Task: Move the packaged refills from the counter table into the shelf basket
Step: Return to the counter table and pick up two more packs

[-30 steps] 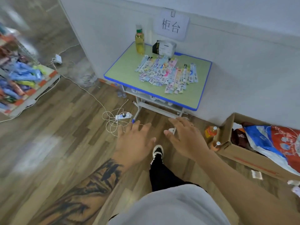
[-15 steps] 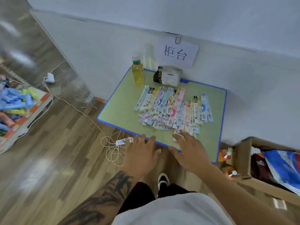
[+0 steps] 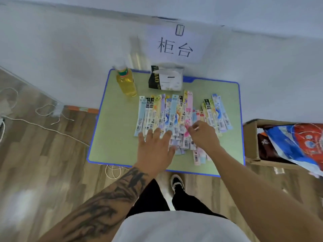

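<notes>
Several long, colourful packaged refills [image 3: 157, 110] lie in an overlapping spread on the green counter table [image 3: 115, 137] with its blue edge. My left hand [image 3: 155, 147] lies flat with spread fingers on the near ends of the left packets. Just to its right, my right hand [image 3: 203, 135] hovers over the pink packets in the middle, fingers bent down toward them. Whether it pinches one is hidden. The shelf basket is out of view.
A bottle of yellow liquid [image 3: 126, 82] and a tissue pack [image 3: 166, 77] stand at the table's back, under a paper sign [image 3: 174, 46]. An open cardboard box [image 3: 250, 140] with bags sits right of the table. White cables [image 3: 43, 126] trail over the wooden floor at left.
I have stepped up to the table. Both hands rose from below its front edge and now reach onto the spread of refills.
</notes>
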Action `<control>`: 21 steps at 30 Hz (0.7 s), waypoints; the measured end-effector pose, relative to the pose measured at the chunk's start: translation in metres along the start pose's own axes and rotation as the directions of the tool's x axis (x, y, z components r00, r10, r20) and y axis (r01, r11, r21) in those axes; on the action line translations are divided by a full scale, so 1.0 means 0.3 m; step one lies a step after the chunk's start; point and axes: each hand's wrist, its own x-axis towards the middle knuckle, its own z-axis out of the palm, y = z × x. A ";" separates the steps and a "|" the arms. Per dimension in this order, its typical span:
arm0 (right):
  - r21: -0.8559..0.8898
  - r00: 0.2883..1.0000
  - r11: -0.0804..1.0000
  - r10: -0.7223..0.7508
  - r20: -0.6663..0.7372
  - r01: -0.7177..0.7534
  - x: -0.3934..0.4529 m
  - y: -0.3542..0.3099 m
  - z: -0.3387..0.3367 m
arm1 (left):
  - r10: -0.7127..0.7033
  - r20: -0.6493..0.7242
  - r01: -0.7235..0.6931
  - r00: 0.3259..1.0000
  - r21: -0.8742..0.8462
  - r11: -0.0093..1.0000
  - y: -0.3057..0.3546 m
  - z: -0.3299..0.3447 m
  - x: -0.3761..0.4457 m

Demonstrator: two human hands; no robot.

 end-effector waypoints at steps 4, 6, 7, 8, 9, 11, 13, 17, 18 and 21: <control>-0.088 0.989 0.985 0.149 -0.018 -0.150 0.072 -0.069 0.051 | 0.065 0.026 -0.066 0.998 0.019 0.998 -0.043 -0.023 0.095; -0.116 0.973 0.966 0.232 -0.013 -0.232 0.083 -0.068 0.081 | 0.084 0.048 -0.085 0.995 0.022 0.996 -0.055 -0.027 0.127; -0.121 0.965 0.958 0.262 -0.007 -0.261 0.085 -0.064 0.094 | 0.092 0.060 -0.093 0.994 0.021 0.995 -0.058 -0.026 0.139; -0.112 0.960 0.954 0.281 -0.002 -0.279 0.088 -0.056 0.107 | 0.101 0.073 -0.103 0.992 0.021 0.994 -0.058 -0.026 0.149; -0.088 0.958 0.954 0.288 -0.003 -0.287 0.092 -0.045 0.118 | 0.111 0.087 -0.113 0.990 0.022 0.993 -0.058 -0.025 0.157; -0.014 0.959 0.959 0.284 -0.009 -0.284 0.096 -0.026 0.129 | 0.133 0.117 -0.136 0.984 0.026 0.990 -0.056 -0.024 0.168; 0.062 0.962 0.961 0.272 -0.018 -0.271 0.092 -0.010 0.129 | 0.159 0.143 -0.166 0.977 0.043 0.985 -0.052 -0.019 0.170; 0.171 0.968 0.957 0.246 -0.048 -0.234 0.063 0.024 0.120 | 0.187 0.184 -0.203 0.965 0.072 0.977 -0.035 -0.019 0.162; 0.179 0.970 0.958 0.236 -0.053 -0.223 0.057 0.030 0.120 | 0.192 0.193 -0.211 0.962 0.079 0.974 -0.029 -0.019 0.160; 0.200 0.972 0.957 0.227 -0.063 -0.211 0.043 0.043 0.119 | 0.190 0.218 -0.212 0.957 0.081 0.974 -0.010 -0.018 0.153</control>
